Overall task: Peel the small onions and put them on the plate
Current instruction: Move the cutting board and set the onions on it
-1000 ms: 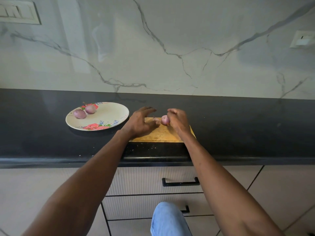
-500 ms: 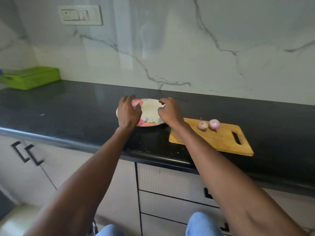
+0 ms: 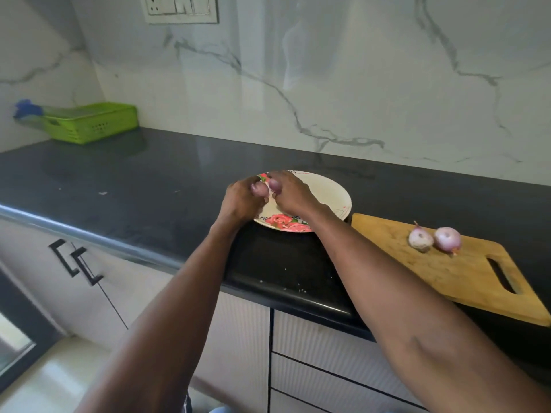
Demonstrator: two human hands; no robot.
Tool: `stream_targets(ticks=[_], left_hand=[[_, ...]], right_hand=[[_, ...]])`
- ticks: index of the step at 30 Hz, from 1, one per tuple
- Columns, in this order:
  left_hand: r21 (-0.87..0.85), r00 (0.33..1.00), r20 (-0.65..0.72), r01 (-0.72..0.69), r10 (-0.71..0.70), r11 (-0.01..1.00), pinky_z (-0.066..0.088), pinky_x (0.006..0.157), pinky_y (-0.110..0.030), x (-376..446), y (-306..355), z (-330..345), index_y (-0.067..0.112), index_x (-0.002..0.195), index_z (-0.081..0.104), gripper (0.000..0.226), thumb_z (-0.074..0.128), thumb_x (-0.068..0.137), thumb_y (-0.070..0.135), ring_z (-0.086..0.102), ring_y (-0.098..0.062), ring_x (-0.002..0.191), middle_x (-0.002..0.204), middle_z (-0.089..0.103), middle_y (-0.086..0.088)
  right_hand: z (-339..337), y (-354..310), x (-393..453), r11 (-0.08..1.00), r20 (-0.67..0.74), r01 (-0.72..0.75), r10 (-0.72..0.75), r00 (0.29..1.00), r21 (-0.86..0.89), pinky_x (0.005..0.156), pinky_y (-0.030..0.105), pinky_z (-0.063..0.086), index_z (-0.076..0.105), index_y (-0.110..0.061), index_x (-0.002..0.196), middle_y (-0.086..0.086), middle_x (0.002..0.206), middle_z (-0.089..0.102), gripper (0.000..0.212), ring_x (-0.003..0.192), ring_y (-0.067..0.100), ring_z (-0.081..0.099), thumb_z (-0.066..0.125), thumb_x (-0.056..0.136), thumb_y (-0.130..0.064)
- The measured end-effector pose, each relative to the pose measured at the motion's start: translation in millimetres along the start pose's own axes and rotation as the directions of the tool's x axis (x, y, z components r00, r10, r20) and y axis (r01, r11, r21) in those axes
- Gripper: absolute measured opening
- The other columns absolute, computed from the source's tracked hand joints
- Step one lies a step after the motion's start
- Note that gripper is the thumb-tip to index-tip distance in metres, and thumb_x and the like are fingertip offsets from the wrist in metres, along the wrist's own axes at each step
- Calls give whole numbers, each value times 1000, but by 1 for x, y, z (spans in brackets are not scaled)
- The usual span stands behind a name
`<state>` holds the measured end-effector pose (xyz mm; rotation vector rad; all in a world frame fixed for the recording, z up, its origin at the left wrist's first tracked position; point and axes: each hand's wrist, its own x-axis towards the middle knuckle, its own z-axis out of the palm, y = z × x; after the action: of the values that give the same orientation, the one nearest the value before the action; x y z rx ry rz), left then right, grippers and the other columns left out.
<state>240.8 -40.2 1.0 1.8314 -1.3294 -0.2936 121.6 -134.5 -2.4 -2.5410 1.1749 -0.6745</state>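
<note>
A: Hands?
B: Both over the floral plate (image 3: 334, 193). Left hand (image 3: 243, 201) curled around a small purple onion (image 3: 258, 189); right hand (image 3: 290, 192) curled around a second purple onion (image 3: 275, 186). The two onions sit almost touching between the hands.

A: Onion look?
B: Dark purple, glossy, round — mostly hidden by fingers and blurred, so can't tell how much skin is on.

A: Others?
B: Two more on the wooden cutting board (image 3: 465, 272), right of the plate. The left board onion (image 3: 420, 238) is pale pink-white with a pointed tip up; the right board onion (image 3: 447, 239) is pinker, round, stub at the bottom. They lie just beside each other, well apart from the hands.

A: Surface?
B: Black counter (image 3: 149, 186), board overhanging its front edge. Green basket (image 3: 89, 123) far left by the marble wall.
</note>
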Motion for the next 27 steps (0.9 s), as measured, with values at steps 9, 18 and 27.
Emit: stream_targets(ticks=[9,18,27], left_hand=[[-85,993,-111,-40,30,996,52,81,-37,-6,0,-5,9,107,70,23,71,84,13,67,-30,96,99,74,-9],[-199,911,-314,-337,266,920,54,88,-25,-59,27,-8,9,129,66,46,81,86,20,66,-19,99,117,63,3],[-387,914,-109,-402,392,830,48,78,-7,-141,104,53,9,132,59,43,71,95,28,65,-12,100,124,65,-5]], right_hand=[[-4,-7,-10,981,-106,-45,66,992,187,86,36,41,43,-6,139,18,137,50,46,121,35,51,53,94,-1],[-54,-12,-84,863,-266,-26,183,946,504,93,32,54,51,-16,140,8,134,59,44,112,25,64,62,98,-20],[-109,24,-226,874,-503,19,262,823,485,88,13,48,68,-21,124,-2,119,61,29,108,7,58,68,96,-25]])
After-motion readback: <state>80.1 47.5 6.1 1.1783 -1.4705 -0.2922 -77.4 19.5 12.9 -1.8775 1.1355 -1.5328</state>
